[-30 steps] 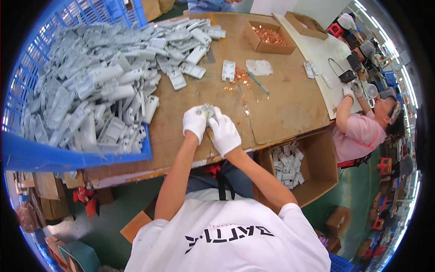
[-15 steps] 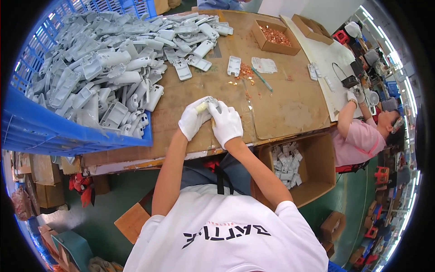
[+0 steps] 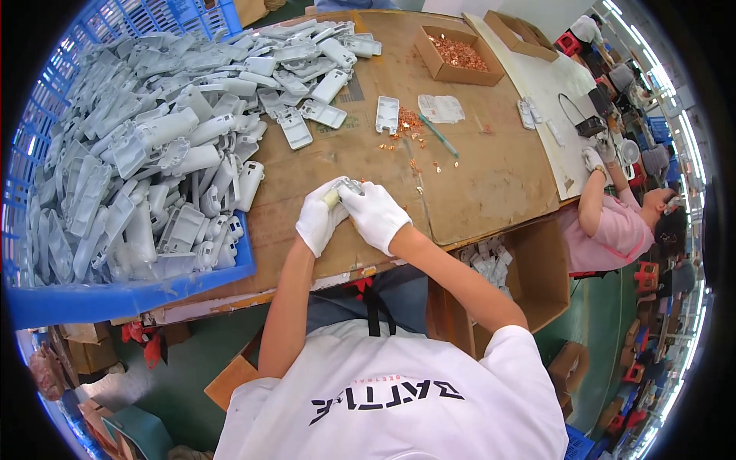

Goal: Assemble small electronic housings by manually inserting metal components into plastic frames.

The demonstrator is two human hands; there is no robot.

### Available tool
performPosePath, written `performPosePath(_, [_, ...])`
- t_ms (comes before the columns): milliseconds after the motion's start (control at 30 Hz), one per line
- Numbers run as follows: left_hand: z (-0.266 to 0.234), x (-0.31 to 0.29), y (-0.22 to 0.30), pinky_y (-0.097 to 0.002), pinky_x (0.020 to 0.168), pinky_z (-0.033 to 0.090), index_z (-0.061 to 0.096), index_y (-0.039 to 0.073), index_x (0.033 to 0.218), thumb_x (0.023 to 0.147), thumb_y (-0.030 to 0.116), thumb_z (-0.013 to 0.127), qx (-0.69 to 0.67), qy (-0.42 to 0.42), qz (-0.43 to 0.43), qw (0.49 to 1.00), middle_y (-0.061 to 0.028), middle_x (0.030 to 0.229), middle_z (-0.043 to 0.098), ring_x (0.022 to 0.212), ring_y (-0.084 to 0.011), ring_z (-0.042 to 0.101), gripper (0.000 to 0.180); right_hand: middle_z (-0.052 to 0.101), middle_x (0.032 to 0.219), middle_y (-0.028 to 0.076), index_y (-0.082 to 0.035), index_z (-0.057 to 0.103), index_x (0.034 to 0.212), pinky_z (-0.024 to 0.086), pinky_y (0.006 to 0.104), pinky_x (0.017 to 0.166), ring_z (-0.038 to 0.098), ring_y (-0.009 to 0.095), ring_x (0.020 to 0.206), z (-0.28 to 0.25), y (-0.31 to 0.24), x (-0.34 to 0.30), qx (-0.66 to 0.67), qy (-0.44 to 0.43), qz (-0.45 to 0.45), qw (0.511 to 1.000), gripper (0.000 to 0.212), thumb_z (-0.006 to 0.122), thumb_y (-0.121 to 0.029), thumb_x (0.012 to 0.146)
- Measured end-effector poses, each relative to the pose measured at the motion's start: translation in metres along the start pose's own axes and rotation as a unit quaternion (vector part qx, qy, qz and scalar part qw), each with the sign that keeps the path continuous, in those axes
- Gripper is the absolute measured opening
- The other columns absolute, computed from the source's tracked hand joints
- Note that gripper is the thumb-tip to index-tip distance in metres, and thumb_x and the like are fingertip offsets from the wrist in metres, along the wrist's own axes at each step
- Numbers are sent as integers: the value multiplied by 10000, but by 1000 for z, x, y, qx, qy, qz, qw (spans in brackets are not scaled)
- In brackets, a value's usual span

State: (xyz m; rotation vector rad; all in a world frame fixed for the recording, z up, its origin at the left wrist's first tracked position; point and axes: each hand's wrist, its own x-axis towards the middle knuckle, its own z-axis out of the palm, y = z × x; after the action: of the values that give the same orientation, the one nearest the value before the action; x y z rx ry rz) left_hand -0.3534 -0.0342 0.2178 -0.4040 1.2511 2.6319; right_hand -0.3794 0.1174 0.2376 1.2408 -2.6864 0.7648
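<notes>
Over the near edge of the cardboard-covered table, my left hand (image 3: 317,220) and my right hand (image 3: 379,218), both in white gloves, meet with fingers closed on a small grey plastic housing (image 3: 351,185). Most of it is hidden by the gloves. A yellowish patch shows at my left thumb. Ahead of them lies a single pale grey housing (image 3: 387,115), hollow side up. Beside it, small copper-coloured metal pieces (image 3: 410,125) are scattered, with a teal pen (image 3: 440,137) along their right side.
A blue crate (image 3: 146,297) heaped with grey housings (image 3: 165,130) stands at the left. A cardboard tray (image 3: 469,75) of copper pieces sits far right. Below the table's right edge, a carton (image 3: 540,264) holds white parts. A co-worker in pink (image 3: 609,230) sits at the right.
The view has shifted, so the crate shows lower. My right forearm is angled further outward, and my right hand has turned around the housing. Both hands still hold it.
</notes>
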Motion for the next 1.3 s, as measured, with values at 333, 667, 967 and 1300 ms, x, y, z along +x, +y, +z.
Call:
performPosePath(333, [-2,8,0,-384,967,478,436,0,1361,999,170,445,-40,-46,34,998,-163,1296,549,1124,-271,589,400,609,971,184,-41,555,1135,481,419,774,578,333,860,-14,15,0,-60,121,-41,990,304,490,-69,839])
performPosePath(667, [10,72,36,-464,1088,308,542,48,1261,848,223,637,769,215,314,514,-185,1424,407,1340,-378,325,458,502,1334,155,-99,536,1273,461,448,977,497,369,1215,-188,346,-59,-323,155,448,819,371,500,-212,921])
performPosePath(967, [11,22,36,-436,857,461,646,44,923,836,109,627,748,240,281,551,-154,1085,614,973,-336,576,111,616,1011,127,-104,633,989,490,425,846,595,319,967,-110,153,18,-74,90,109,987,145,575,-133,859])
performPosePath(1300, [19,26,43,-381,997,426,386,56,1392,836,-110,495,682,312,230,621,-225,1308,465,1171,-359,510,590,587,965,130,-110,606,948,512,408,794,603,313,933,-73,189,27,-134,82,65,986,148,624,-107,801])
